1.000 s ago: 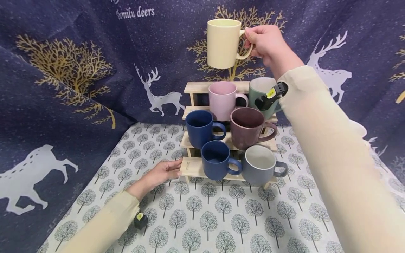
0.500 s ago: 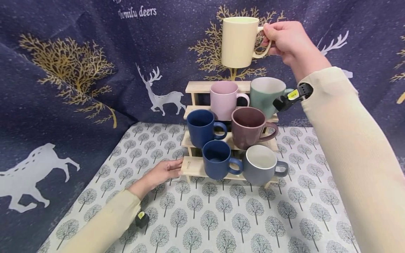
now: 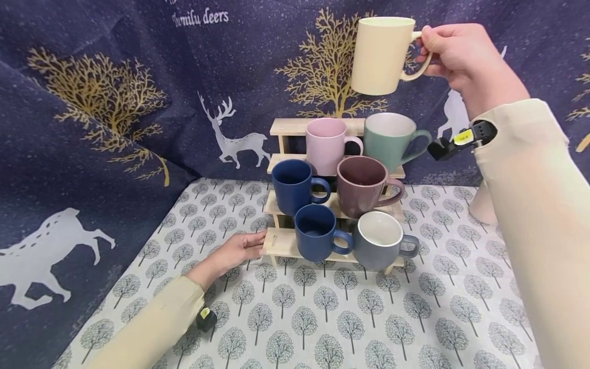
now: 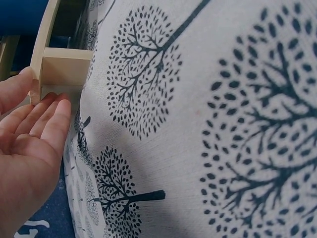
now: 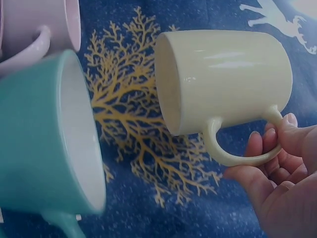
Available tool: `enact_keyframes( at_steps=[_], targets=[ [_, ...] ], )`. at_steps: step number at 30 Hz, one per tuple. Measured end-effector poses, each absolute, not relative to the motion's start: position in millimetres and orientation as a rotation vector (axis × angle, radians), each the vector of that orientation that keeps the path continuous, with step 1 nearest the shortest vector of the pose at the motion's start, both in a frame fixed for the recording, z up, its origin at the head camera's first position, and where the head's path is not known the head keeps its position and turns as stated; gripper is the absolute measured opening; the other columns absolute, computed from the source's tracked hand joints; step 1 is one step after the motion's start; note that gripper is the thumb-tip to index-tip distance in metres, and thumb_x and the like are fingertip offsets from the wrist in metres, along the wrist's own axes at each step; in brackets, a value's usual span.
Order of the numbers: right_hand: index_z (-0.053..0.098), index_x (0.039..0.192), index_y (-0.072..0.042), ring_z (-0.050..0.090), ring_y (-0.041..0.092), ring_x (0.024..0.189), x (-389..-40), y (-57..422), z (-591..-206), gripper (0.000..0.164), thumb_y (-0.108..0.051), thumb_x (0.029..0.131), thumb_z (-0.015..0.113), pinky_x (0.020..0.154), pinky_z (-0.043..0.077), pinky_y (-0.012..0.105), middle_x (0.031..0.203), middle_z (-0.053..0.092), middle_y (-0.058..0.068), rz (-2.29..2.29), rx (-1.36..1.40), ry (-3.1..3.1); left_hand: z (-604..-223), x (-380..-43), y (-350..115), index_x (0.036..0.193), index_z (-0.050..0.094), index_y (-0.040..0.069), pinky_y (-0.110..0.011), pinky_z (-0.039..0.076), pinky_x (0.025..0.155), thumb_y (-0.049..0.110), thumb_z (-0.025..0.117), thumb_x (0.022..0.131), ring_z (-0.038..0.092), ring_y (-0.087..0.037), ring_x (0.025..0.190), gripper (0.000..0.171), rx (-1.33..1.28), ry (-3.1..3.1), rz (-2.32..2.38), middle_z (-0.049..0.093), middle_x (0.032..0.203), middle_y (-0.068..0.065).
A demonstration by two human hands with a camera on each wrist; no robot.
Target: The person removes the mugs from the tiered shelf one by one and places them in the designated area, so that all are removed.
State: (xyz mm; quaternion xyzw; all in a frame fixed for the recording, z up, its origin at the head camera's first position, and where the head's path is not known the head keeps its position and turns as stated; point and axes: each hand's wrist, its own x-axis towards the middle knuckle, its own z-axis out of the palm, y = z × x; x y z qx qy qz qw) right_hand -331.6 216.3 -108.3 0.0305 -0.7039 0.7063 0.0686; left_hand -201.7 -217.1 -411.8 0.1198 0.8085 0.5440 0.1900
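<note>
High above the wooden tiered rack (image 3: 282,241), my right hand (image 3: 470,60) holds a pale yellow mug (image 3: 382,56) upright by its handle. In the right wrist view, thumb and fingers pinch the handle of that mug (image 5: 225,74), near its base end. My left hand (image 3: 234,252) is at the left end of the rack's lowest shelf. The left wrist view shows its thumb on one face of the shelf board (image 4: 43,49) and its fingers on the other. Below and left of the held mug are a green mug (image 3: 387,141) and a pink mug (image 3: 324,146) on the rack.
Lower tiers carry a navy mug (image 3: 289,192), a maroon mug (image 3: 357,189), another navy mug (image 3: 313,238) and a grey mug (image 3: 375,246). The top shelf (image 3: 295,126) shows bare wood. A whitish object (image 3: 482,205) stands partly behind the right sleeve. A dark deer-print cloth (image 3: 221,46) hangs behind.
My right hand has carried the yellow mug to the right and slightly up, from above the pink mug to above the green one. The left hand stays at the shelf end.
</note>
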Motion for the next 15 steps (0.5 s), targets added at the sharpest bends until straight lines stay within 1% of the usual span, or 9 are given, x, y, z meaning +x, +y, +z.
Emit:
enact_keyframes(
  at_steps=[2,8,15],
  targets=[
    [0.074,0.085,-0.012,0.058,0.007,0.071,-330,222,-108,0.020,-0.027,0.096,0.067,0.055,0.057,0.012,0.081,0.061,-0.004,2.134,0.085,-2.105,-411,-202,-217,0.154,0.032,-0.004,-0.035,0.054,0.112,0.005,0.062,0.097,0.052,-0.044,0.140,0.065,0.333,2.272,1.526,0.043,0.154,-0.029],
    [0.075,0.084,-0.011,0.058,0.008,0.065,-327,237,-108,0.019,-0.025,0.095,0.068,0.047,0.054,0.015,0.074,0.062,-0.003,2.173,0.076,-2.046,-412,-202,-217,0.154,0.032,-0.005,-0.035,0.053,0.113,0.005,0.062,0.097,0.051,-0.044,0.140,0.065,0.320,2.280,1.518,0.043,0.155,-0.028],
    [0.076,0.080,-0.009,0.058,0.009,0.064,-324,259,-110,0.020,-0.023,0.094,0.070,0.045,0.054,0.017,0.071,0.063,-0.002,2.216,0.042,-1.999,-412,-202,-217,0.154,0.032,-0.005,-0.036,0.052,0.114,0.004,0.062,0.096,0.049,-0.044,0.142,0.066,0.316,2.280,1.524,0.042,0.155,-0.028]
  ],
)
